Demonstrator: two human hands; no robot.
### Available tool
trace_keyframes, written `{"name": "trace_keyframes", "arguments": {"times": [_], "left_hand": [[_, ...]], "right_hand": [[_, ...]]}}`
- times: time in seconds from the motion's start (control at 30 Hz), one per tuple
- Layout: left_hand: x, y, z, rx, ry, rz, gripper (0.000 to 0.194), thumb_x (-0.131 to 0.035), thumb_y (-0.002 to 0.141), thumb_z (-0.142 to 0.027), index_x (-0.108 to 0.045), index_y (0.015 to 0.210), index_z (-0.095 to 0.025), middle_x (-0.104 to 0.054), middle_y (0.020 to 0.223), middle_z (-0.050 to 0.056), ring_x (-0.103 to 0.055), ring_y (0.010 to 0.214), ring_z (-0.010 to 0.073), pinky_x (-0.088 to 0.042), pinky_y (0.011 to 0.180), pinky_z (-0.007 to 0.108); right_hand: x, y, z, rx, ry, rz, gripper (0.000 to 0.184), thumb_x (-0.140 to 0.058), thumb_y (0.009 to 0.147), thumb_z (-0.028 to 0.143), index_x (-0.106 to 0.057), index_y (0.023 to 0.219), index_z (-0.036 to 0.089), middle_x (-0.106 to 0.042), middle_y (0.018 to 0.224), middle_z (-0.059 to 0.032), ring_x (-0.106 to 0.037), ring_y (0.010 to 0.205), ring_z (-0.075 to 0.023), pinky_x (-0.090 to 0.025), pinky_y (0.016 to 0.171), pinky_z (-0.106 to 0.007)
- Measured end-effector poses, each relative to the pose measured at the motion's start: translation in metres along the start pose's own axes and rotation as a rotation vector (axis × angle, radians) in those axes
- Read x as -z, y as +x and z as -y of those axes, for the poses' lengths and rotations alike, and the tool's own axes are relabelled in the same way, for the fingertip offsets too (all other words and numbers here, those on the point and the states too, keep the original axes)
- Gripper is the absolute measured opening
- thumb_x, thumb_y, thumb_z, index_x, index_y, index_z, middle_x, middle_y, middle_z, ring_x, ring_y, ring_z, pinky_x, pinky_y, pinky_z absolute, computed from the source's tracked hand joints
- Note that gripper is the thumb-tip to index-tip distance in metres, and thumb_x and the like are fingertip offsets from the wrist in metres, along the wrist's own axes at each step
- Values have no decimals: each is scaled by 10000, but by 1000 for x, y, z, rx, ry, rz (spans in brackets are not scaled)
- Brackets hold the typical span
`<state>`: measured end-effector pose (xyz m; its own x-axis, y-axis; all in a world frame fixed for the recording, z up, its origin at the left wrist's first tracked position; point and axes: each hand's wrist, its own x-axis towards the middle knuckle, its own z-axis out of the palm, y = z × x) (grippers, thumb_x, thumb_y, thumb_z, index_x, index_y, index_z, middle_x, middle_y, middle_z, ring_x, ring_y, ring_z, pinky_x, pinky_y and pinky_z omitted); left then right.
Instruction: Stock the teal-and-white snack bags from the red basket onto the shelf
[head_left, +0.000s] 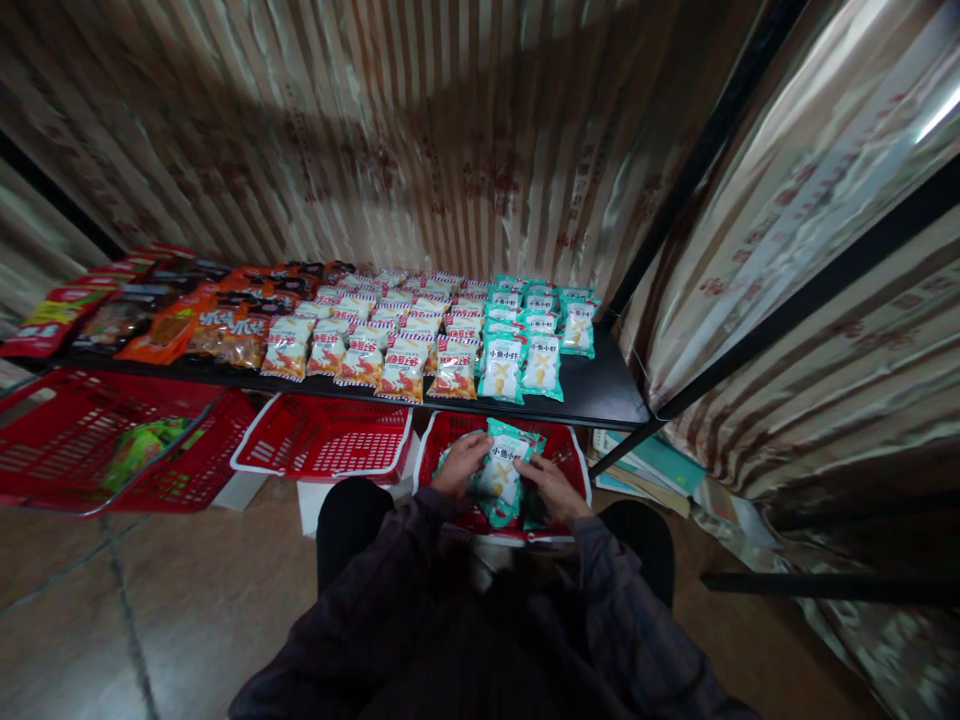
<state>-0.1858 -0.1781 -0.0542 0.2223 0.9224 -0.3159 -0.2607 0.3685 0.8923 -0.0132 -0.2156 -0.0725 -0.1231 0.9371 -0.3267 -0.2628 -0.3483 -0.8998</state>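
A teal and white snack bag (pixel 500 472) stands upright between my two hands, over the right-hand red basket (pixel 579 478). My left hand (pixel 459 468) is closed on its left edge. On the opposite edge, my right hand (pixel 553 486) grips the same bag with thumb and fingers. More teal packaging shows behind and below it inside the basket, partly hidden by my hands. Matching teal snack bags (pixel 541 362) stand in rows at the right of the black shelf (pixel 604 385), just beyond the basket.
White and orange snack bags (pixel 405 368) fill the shelf's middle, with orange bags (pixel 176 325) and red bags (pixel 64 310) to the left. A middle red basket (pixel 330 440) and a left red basket (pixel 45 440) holding a green bag (pixel 146 450) sit below. Black posts (pixel 705 150) frame the right side.
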Motion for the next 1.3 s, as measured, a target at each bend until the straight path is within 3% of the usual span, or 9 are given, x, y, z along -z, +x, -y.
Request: {"name": "trace_keyframes", "arguments": {"times": [0.17, 0.37, 0.53, 0.73, 0.9, 1.13, 1.3], "left_hand": [[-10, -7, -1, -12, -75, 22, 519, -827, 564, -432, -672, 962, -136, -722, 848, 70, -663, 779, 186, -509, 739, 293], [-14, -10, 3, -53, -70, -12, 499, -831, 566, -416, -657, 943, -140, -733, 910, 89, -677, 875, 226, -513, 775, 317], [-16, -11, 0, -82, -33, -18, 472, -833, 576, -393, -657, 937, -145, -730, 956, 95, -675, 885, 219, -517, 794, 320], [-22, -17, -7, -101, -29, 61, 477, -792, 635, -442, -661, 990, -151, -724, 1014, 97, -648, 1008, 239, -492, 890, 345], [-19, -21, -3, -44, -32, 1, 446, -792, 635, -429, -686, 974, -158, -711, 1052, 93, -634, 1022, 246, -484, 900, 346], [-19, -33, -3, 24, -68, 136, 513, -821, 625, -349, -651, 1073, -165, -698, 1040, 103, -641, 1019, 245, -493, 899, 372], [-22, -38, -8, -14, -60, 150, 490, -824, 628, -320, -643, 1061, -178, -691, 1087, 111, -627, 1080, 253, -473, 954, 382]], "right_hand": [[-5, -7, 10, 66, -42, -50, 411, -809, 597, 503, -698, 850, 199, -717, 819, -23, -644, 761, -180, -501, 723, -292], [-1, 1, 16, 185, -35, -277, 409, -783, 603, 558, -697, 774, 197, -674, 707, 7, -609, 674, -140, -483, 631, -242], [-5, 2, 25, 176, 77, -300, 355, -827, 548, 468, -688, 727, 195, -672, 659, 25, -581, 560, -108, -465, 535, -215], [-15, 2, 35, 258, 202, -386, 343, -836, 515, 413, -707, 756, 207, -707, 666, 5, -638, 571, -148, -490, 510, -239], [-12, 7, 44, 261, 234, -462, 378, -855, 478, 393, -712, 767, 195, -725, 694, -10, -656, 595, -160, -502, 514, -250], [-5, 13, 51, 309, 192, -501, 357, -838, 496, 393, -693, 748, 186, -719, 694, -7, -655, 618, -160, -508, 545, -259], [-2, 14, 52, 297, 209, -501, 364, -833, 498, 390, -686, 765, 191, -717, 693, -4, -660, 620, -165, -506, 541, -264]]}}
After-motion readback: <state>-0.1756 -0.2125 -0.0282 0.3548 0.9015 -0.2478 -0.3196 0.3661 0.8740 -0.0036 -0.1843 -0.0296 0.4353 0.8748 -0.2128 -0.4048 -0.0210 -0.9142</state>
